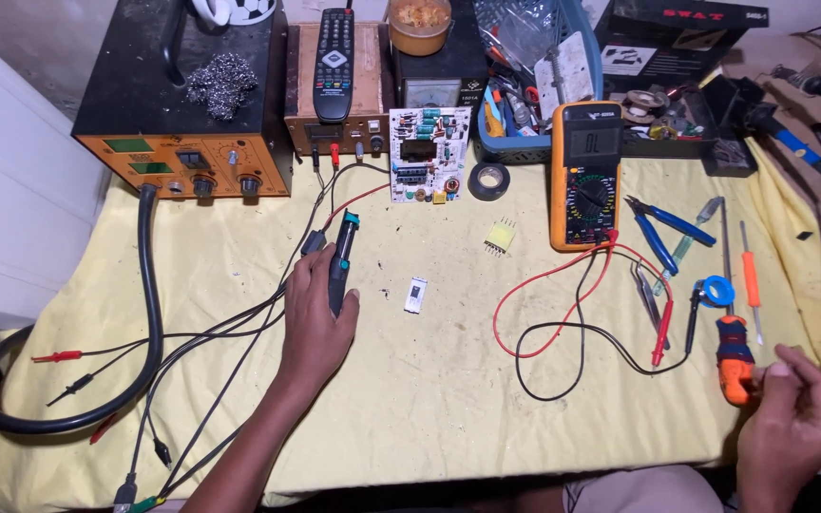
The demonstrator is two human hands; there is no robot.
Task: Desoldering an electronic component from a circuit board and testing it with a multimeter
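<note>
Soldering iron (340,261) flat on yellow cloth (429,380), left hand (315,318) curled around it, right hand (795,423) pinching orange-handled screwdriver (734,356)

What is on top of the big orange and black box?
A ball of steel wool sits on the black top of the box. A white cup stands at the back, mostly cut off by the picture's edge.

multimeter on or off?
On: the yellow multimeter has characters lit on its display and its dial is turned off vertical.
</note>
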